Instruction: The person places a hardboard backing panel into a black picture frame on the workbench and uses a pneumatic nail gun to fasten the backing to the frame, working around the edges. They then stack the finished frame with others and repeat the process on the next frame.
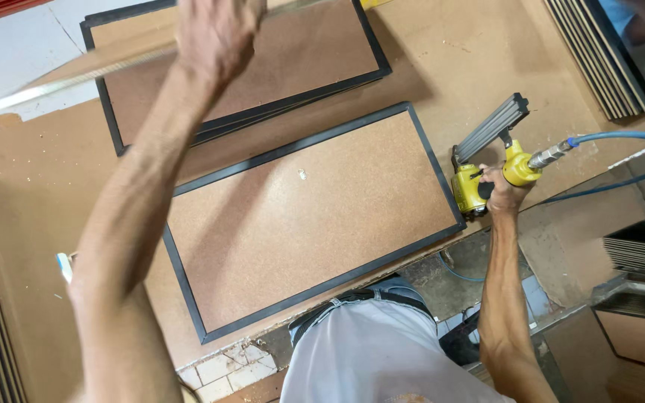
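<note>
One yellow pneumatic nailer (487,160) sits at the right end of the black-framed backing board (311,224), the right hand (503,192) wrapped fully round its grip. Its grey magazine runs up and to the right, nose toward the frame. The left hand (218,30) lifts a blurred long panel (91,67); its fingers I cannot tell. That panel could slip, or the blue air hose (621,138) could snag.

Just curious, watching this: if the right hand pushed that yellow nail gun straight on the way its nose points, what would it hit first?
Probably the black edge of the framed board: the right hand holds the yellow nail gun right at its corner, nose toward it. Whether they already touch is unclear.
</note>
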Demonstrator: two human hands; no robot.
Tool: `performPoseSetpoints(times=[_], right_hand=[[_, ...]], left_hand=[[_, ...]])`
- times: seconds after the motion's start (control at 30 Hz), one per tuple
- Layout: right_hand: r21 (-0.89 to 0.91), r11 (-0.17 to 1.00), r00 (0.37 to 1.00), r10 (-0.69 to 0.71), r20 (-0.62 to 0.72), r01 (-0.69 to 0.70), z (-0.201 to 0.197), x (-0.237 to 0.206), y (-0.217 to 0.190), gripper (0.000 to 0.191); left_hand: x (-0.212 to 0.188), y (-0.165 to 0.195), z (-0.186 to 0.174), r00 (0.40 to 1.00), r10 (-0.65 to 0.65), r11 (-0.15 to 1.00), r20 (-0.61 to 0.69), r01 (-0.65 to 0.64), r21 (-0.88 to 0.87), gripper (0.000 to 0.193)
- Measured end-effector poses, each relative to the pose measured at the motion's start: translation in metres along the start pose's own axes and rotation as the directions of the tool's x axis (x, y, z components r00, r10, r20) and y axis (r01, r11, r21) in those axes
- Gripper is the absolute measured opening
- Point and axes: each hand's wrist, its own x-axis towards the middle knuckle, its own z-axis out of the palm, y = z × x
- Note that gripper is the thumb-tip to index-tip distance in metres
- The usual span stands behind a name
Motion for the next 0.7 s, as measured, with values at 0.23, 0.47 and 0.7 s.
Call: performPoseSetpoints(times=[0.23,0.47,0.7], right_hand=[[-0.001,1.0,0.998,0.002,-0.067,-0.002,0.015,-0.001,-0.007,0.017],[0.075,0.996,0.996,0.049,-0.07,-0.043,-0.001,0.002,0.015,0.017],[0.146,0.963,0.974,0.226,0.007,-0.225,-0.025,0.003,0.027,0.032]], left_hand=[[-0.079,0.068,0.081,0.985,0.004,0.988,0.171,-0.031,0.153,0.013],[-0.079,0.075,0.098,0.951,-0.031,0.999,0.306,0.017,0.049,0.015],[-0.076,0.086,0.063,0.956,-0.124,0.982,0.266,0.156,-0.104,0.063]])
